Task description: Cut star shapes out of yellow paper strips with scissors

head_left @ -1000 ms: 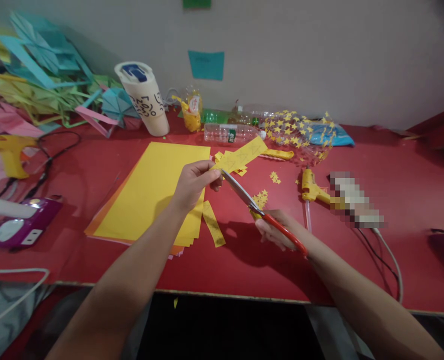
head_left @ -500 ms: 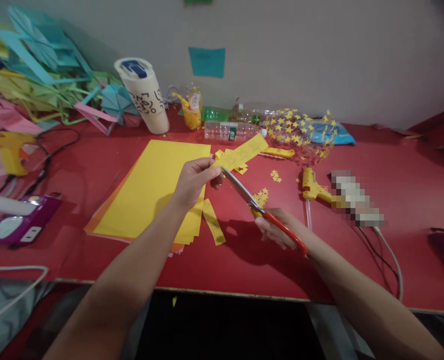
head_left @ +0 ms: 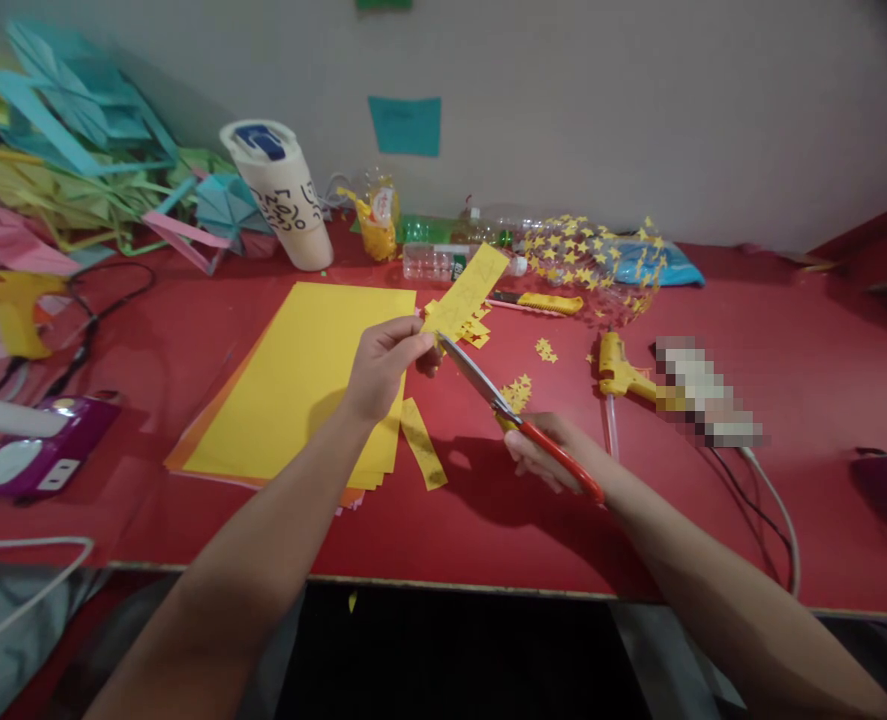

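My left hand (head_left: pixel 389 365) pinches the lower end of a yellow paper strip (head_left: pixel 467 288) with faint drawn star outlines. Red-handled scissors (head_left: pixel 488 388) are held in my right hand (head_left: pixel 552 452), their blade tips at the strip's lower edge beside my left fingertips. Small yellow stars (head_left: pixel 518 392) lie just beyond my right hand, and cut yellow scraps (head_left: pixel 474 330) lie behind the strip. Another yellow strip (head_left: pixel 423 443) rests on the red table (head_left: pixel 480 540), right of a stack of yellow sheets (head_left: pixel 300 380).
Behind stand a white tumbler (head_left: pixel 282 200) and plastic bottles (head_left: pixel 432 262). A yellow cutter (head_left: pixel 552 303), star-covered clear plastic (head_left: pixel 578 250) and a glue gun (head_left: pixel 619 368) lie rightward. Folded paper shapes (head_left: pixel 98 110) and another glue gun (head_left: pixel 19 305) are at left.
The strip in my left hand has turned more upright, its far end swinging left. My hands and the scissors have barely moved; the whole view has shifted slightly.
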Demonstrator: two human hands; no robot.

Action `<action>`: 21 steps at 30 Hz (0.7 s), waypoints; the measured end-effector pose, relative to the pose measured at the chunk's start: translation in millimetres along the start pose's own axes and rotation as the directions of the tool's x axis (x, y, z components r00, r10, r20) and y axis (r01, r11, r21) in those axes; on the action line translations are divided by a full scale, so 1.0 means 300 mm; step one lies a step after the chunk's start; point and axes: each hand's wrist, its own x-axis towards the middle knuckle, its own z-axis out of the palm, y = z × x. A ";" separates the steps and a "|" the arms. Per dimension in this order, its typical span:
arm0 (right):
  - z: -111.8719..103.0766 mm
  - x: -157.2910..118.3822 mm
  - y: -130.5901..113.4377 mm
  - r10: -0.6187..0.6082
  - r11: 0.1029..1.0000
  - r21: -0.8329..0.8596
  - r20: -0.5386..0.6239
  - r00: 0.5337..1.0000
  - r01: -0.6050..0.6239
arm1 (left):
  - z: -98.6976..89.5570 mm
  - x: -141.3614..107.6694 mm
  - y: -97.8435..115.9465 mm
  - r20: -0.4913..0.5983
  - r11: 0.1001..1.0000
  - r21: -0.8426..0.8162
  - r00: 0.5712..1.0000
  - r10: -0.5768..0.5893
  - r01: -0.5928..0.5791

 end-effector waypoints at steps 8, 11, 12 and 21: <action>-0.001 0.000 0.019 -0.027 1.000 0.006 0.027 0.999 0.027 | 0.015 -0.008 -0.015 0.007 1.000 -0.017 1.000 -0.013 0.013; 0.000 0.000 0.029 -0.053 0.999 0.006 0.039 0.998 0.053 | 0.022 -0.012 -0.018 0.013 1.000 -0.014 1.000 -0.004 0.004; 0.000 0.000 0.031 -0.059 0.998 0.007 0.041 0.997 0.059 | 0.024 -0.014 -0.020 0.014 1.000 -0.010 1.000 -0.003 0.003; 0.008 0.002 0.032 -0.048 0.999 0.003 0.017 0.999 0.048 | 0.041 -0.020 -0.024 0.007 0.999 0.031 1.000 -0.022 0.022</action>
